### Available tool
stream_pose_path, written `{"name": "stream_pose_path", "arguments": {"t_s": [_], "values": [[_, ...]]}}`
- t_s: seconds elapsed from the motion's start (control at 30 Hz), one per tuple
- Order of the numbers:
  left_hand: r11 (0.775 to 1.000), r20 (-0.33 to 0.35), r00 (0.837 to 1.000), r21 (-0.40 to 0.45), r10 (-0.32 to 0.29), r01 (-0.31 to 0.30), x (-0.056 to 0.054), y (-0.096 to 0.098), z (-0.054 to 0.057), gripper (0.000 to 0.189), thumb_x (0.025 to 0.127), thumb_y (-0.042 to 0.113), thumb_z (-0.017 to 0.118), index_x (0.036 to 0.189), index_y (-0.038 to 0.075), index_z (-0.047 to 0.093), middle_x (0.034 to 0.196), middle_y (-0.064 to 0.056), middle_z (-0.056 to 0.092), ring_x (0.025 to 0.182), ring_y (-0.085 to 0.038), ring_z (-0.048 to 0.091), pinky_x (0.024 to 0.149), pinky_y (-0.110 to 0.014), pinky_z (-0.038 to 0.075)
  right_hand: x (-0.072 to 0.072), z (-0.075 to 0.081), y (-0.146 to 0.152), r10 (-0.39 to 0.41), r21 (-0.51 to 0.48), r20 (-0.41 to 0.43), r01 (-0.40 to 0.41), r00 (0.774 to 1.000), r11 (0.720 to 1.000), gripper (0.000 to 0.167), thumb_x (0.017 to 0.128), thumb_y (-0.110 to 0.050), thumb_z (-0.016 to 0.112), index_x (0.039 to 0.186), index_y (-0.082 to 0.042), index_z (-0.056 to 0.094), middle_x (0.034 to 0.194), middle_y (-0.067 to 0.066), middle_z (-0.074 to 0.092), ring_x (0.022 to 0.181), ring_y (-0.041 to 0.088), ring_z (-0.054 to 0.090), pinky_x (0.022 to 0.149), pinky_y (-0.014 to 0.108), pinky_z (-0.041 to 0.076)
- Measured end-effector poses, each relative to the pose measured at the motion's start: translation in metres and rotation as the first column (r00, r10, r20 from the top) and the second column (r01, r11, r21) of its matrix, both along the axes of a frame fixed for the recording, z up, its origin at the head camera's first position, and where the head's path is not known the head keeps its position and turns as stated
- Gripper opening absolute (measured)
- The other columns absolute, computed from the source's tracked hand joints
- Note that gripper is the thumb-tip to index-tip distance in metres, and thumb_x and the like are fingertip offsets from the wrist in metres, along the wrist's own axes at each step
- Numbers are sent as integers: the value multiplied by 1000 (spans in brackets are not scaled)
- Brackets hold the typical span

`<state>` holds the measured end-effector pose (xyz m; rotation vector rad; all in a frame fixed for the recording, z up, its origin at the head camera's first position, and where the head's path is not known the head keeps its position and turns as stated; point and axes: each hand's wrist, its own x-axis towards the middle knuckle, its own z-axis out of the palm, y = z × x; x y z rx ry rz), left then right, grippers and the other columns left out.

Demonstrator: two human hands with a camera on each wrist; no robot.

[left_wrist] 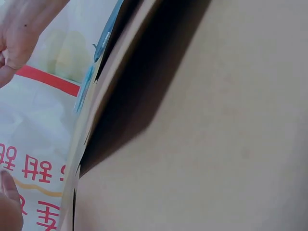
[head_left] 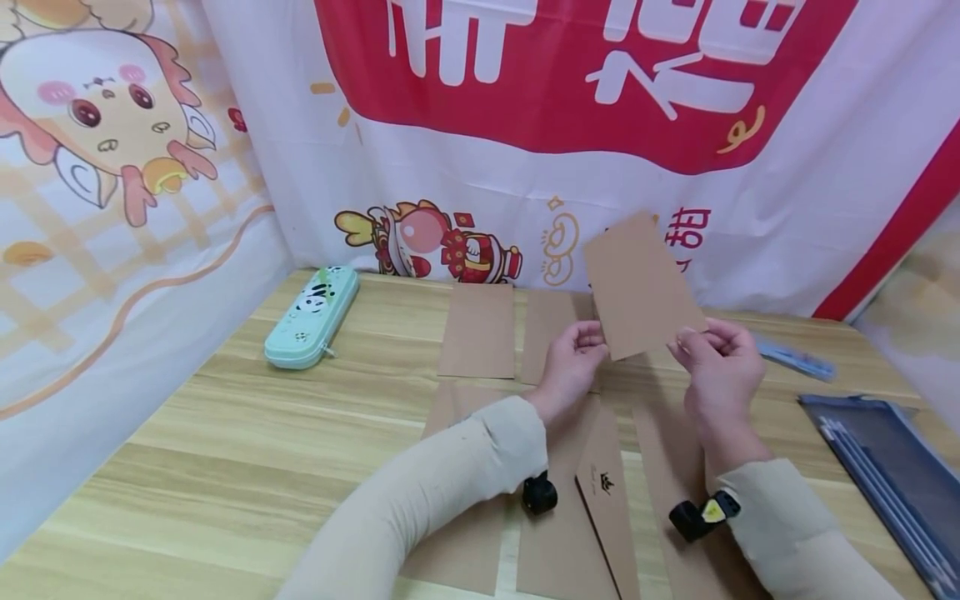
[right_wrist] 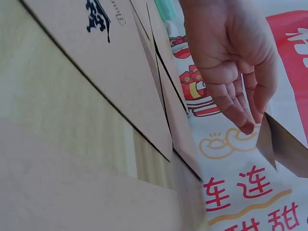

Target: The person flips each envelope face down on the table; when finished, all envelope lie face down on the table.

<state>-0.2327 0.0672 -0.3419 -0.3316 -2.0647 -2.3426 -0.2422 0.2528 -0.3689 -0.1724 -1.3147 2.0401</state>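
RIGHT HAND (head_left: 722,371): we pinch brown card (head_left: 643,287) near one corner | LEFT HAND (head_left: 570,367): at card's edge, grip unclear | POSITION: above desk (head_left: 187,467) | RISK: corner-only hold may let card twist or crease

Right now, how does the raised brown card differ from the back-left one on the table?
Pose: the raised card is tilted; the back-left card lies flat.
Support: the right hand pinches the raised card; the table bears the back-left card.
Shared: both are rectangular, with plain brown faces showing in the head view.
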Motion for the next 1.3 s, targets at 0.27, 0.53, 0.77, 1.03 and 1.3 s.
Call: {"name": "stream_pose_path", "arguments": {"t_s": [0.27,0.53,0.77,1.03,1.3], "values": [[999,67,997,50,-25,21,2,3,1,34,82,-5,60,116,1,59,90,-9,65,73,-5,56,71,-17,51,36,40,-26,42,-219,96,-20,995,976,30,71,16,67,91,-2,54,71,6,51,59,13,59,57,29,57],[999,63,998,45,-15,12,2,6,7,39,78,-9,62,116,-1,59,86,-7,64,71,-4,55,68,-16,50,52,68,-25,219,-201,236,-173,947,964,25,78,18,54,89,-2,45,67,6,53,57,13,59,59,26,56],[997,26,1000,-77,-3,5,-5,6,15,41,78,-10,62,117,0,60,88,-12,65,73,-7,58,68,-15,50,45,76,14,425,173,501,-569,754,804,53,87,4,55,132,-10,32,72,-2,62,68,9,62,66,23,56],[976,105,992,-200,-65,86,-9,9,10,47,75,-13,64,120,-1,58,82,-9,64,69,-9,57,60,-13,47,32,68,44,327,420,711,-749,622,512,77,90,-10,58,148,-4,7,88,-1,59,82,8,63,80,29,54],[958,217,973,-256,-76,132,-13,17,0,50,73,-16,61,121,0,58,69,2,52,59,-6,44,51,-14,38,31,47,58,299,414,780,-812,549,410,78,92,-15,56,146,2,2,87,3,63,78,13,63,72,30,55]]}}
